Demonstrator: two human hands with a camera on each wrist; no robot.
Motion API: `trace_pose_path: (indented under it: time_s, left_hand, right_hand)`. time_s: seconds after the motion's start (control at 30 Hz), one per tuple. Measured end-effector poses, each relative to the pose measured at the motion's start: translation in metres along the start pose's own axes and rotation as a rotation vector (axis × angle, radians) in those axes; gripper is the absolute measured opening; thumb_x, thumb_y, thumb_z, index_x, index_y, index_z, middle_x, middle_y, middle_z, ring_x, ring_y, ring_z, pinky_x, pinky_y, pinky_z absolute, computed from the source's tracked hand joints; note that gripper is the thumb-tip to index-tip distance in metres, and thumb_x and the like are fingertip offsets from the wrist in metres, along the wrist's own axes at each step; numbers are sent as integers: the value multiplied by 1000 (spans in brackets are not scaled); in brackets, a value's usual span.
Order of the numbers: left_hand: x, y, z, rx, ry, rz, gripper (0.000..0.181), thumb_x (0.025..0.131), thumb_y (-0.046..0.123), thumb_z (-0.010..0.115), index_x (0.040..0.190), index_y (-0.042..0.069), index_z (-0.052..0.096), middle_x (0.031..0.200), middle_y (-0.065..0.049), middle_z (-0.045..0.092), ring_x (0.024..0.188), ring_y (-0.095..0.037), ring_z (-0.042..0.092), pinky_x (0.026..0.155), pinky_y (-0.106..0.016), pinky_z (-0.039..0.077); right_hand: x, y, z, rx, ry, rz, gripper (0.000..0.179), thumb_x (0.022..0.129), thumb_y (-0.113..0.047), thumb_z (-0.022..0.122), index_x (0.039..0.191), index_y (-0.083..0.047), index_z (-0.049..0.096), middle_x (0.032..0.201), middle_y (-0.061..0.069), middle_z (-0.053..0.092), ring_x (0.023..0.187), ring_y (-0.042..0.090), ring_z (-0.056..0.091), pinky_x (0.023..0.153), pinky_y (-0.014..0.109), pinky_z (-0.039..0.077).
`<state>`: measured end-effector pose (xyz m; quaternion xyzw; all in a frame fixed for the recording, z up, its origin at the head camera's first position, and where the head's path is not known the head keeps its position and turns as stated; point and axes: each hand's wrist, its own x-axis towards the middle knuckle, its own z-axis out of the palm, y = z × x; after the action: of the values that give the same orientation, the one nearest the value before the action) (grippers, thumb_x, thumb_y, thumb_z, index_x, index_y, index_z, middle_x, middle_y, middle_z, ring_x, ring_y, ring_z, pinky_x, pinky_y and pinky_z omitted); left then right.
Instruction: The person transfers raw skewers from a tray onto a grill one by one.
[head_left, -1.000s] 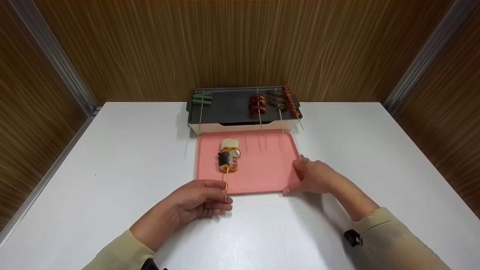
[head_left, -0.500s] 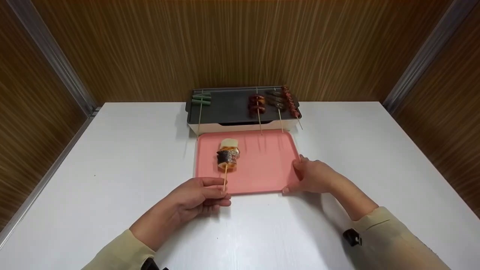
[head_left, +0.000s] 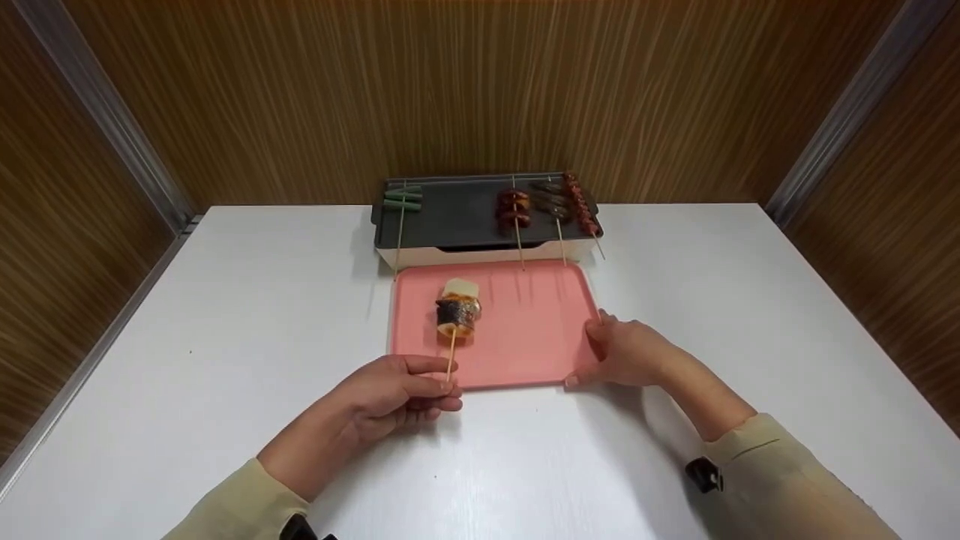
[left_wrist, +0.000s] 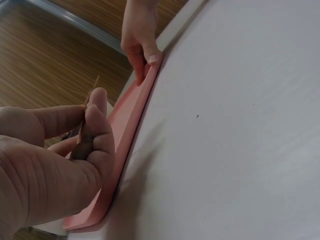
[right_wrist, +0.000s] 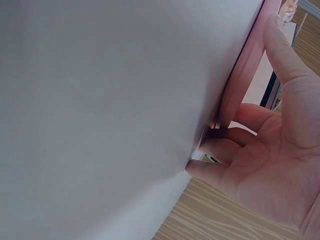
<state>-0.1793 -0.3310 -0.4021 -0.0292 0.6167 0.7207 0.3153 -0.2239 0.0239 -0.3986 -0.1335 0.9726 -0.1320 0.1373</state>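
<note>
In the head view, my left hand point(head_left: 397, 394) pinches the stick of a skewer point(head_left: 459, 311) between thumb and fingers. Pale and dark, browned pieces sit on that skewer, over the left part of a pink tray point(head_left: 532, 330). Whether the food touches the tray cannot be told. My right hand point(head_left: 630, 352) grips the tray's near right corner, thumb on the front edge and fingers along the right side. The right wrist view shows its thumb against the tray's rim point(right_wrist: 245, 70). From the left wrist, only the stick's tip point(left_wrist: 97, 81) shows past my fingertips.
Behind the tray stands a dark grill plate point(head_left: 457, 214) on a pale base. It bears green skewered pieces point(head_left: 403, 199) at left, and reddish-brown rings point(head_left: 514, 208), dark pieces point(head_left: 553, 201) and a thin red skewer point(head_left: 581, 204) at right. Wood-grain walls enclose the white table point(head_left: 285, 315).
The left hand has risen slightly and the skewer's stick end, earlier showing below the thumb, is now hidden by the fingers. The right hand and the tray have stayed put.
</note>
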Motion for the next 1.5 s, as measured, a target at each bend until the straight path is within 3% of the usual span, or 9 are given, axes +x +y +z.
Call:
trace_pose_path:
  time_s: [0.37, 0.6, 0.9, 1.2, 1.5]
  left_hand:
    - [-2, -1, -2, 3, -31, 7, 47, 100, -1, 68, 146, -8, 57, 100, -11, 79, 88, -18, 79, 72, -23, 60]
    - [-5, -2, -1, 24, -64, 26, 52, 100, 0, 68, 150, -7, 54, 102, -10, 79, 89, -17, 78, 74, -23, 60]
    - [-14, 3, 2, 15, -98, 57, 53, 100, -1, 68, 151, -6, 53, 99, -10, 80, 88, -16, 79, 76, -23, 60]
    - [-20, 26, 6, 46, -92, 83, 48, 101, 0, 67, 149, -3, 58, 101, -11, 80, 91, -17, 79, 79, -25, 62]
    - [-10, 55, 6, 45, -60, 123, 44, 102, -3, 64, 147, -2, 60, 100, -11, 79, 89, -17, 78, 78, -25, 63]
  right_hand:
    - [0, 1, 0, 3, -15, 13, 116, 82, -69, 81, 160, 4, 38, 163, 38, 30, 142, 56, 45, 115, 65, 40]
    - [-1, 2, 2, 5, 15, -9, 111, 82, -65, 83, 158, 5, 42, 162, 37, 35, 138, 54, 50, 113, 62, 44]
    - [0, 2, 2, 12, -10, 21, 115, 81, -69, 82, 160, 3, 39, 164, 35, 32, 139, 53, 48, 113, 64, 43]
    - [0, 3, 0, 6, 1, 6, 113, 82, -66, 83, 160, 3, 41, 162, 38, 34, 133, 52, 54, 108, 63, 47]
    - [0, 2, 1, 27, 0, 10, 113, 81, -66, 83, 159, 4, 40, 163, 36, 32, 140, 53, 48, 113, 63, 43]
